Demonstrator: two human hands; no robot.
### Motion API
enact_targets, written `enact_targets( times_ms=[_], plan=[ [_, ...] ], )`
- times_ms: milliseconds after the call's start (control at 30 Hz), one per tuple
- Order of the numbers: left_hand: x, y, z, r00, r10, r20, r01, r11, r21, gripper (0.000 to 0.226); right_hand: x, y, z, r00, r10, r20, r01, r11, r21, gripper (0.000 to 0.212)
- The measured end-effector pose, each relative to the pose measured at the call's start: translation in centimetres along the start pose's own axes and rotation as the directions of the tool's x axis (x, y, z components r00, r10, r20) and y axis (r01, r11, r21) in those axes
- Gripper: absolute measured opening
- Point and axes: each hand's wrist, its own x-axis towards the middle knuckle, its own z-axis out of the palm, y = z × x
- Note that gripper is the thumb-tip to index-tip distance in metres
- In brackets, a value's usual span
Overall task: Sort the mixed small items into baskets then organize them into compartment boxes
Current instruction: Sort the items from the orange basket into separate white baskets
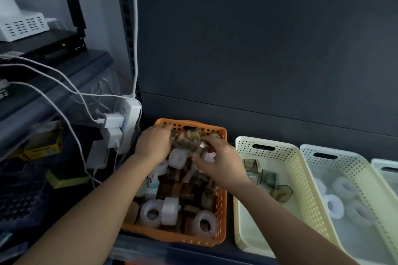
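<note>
1. The sorting step was under way: both hands worked the far end of the orange basket (223, 200), which was heaped with mixed tape rolls (204, 224) and dispensers.
2. The left hand (154, 146) was dug in, fingers curled out of sight; whether it held anything I cannot tell.
3. The right hand (217, 165) had its fingers curled round a brownish clear tape dispenser (199, 146) on top of the pile.
4. Next, probably: lift it over the rim and carry it right to the cream basket (301, 178), where similar dispensers (267, 178) lay.
5. White rolls (333, 205) sat in the white basket (364, 170), further right.
6. Room was open above; the dark back panel (258, 49) closed the far side, and the power strip (129, 118) crowded the left.
</note>
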Motion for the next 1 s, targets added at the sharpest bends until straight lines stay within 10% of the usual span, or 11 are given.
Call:
enact_targets(
  times_ms=[233, 500, 733, 1000],
  plan=[
    [-2.5, 7.1, -3.2, 0.94, 0.124, -0.318, -0.234, 0.913, -0.334, 0.036, -1.2, 3.8, -5.0, 0.974, 0.126, -0.19, -0.129, 0.992, -0.001, 0.044],
    [-6.9, 17.8, -0.3, 0.899, 0.438, -0.012, -0.425, 0.865, -0.267, 0.032, -5.8, 10.2, -11.2, 0.951, 0.307, -0.041, -0.301, 0.886, -0.352, 0.037],
    [-9.5, 20.1, 2.5, 0.889, 0.437, 0.135, -0.446, 0.894, 0.042, 0.018, -9.6, 11.3, -12.0, 0.961, 0.104, 0.256, 0.001, 0.925, -0.38, 0.047],
    [-11.1, 19.2, 2.7, 0.906, 0.422, 0.037, -0.423, 0.906, -0.004, 0.022, -10.4, 11.1, -11.1, 0.935, 0.082, 0.345, 0.082, 0.897, -0.435, 0.063]
  ],
)
